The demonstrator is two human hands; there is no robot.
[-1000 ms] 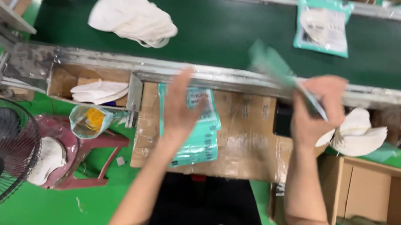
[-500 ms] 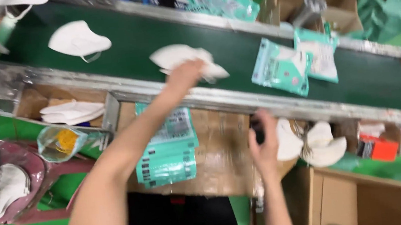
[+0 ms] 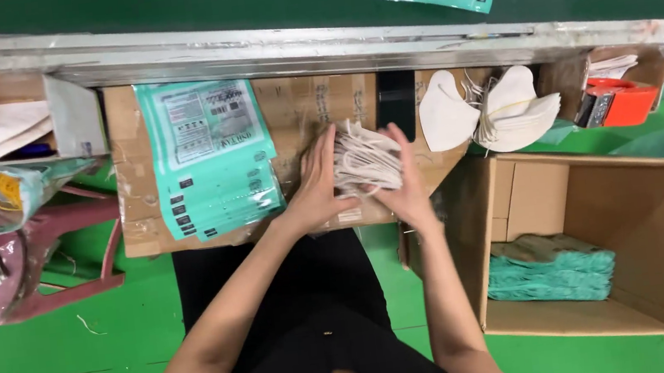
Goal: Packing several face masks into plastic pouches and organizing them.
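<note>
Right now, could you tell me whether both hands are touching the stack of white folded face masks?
Touching. The head view shows the left hand and right hand pressed against either side of the stack of white masks.

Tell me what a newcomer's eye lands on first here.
Both hands, the left hand and the right hand, press a stack of white masks between them over the cardboard-covered bench. Left of them lies a pile of teal pouches; at the right stands an open cardboard box.
</note>
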